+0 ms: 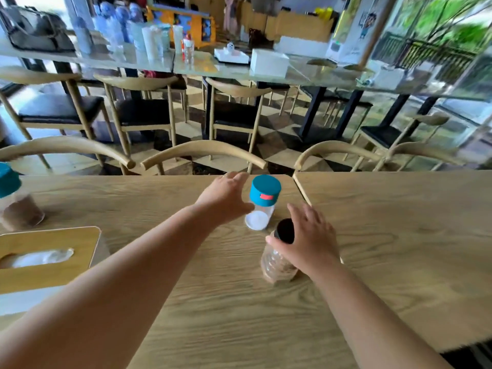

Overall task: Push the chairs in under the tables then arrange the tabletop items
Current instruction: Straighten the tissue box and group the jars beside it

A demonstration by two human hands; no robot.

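Your right hand (306, 241) is draped over the black cap of the clear bottle (278, 265), thumb on the near side of the cap and fingers spread loosely over the top. It reads as a light hold, likely to slide or lift the bottle into line with the other condiments. Your left hand (226, 198) is open, palm down, touching the left side of the teal-capped shaker (262, 203) at about 9 o'clock of it; it has not closed round it, and I cannot tell whether it steadies or nudges.

Both containers stand upright near the far edge of the wooden table (372, 235), the bottle at 5 o'clock of the shaker. The chair backs (205, 153) along that edge look tucked in, so tidying seems under way.

At far left a second teal-capped jar (16, 203) and a wooden tissue box (50, 251) are cut off by the frame. Your right palm hides part of the bottle's neck. The far table is too blurred to read.
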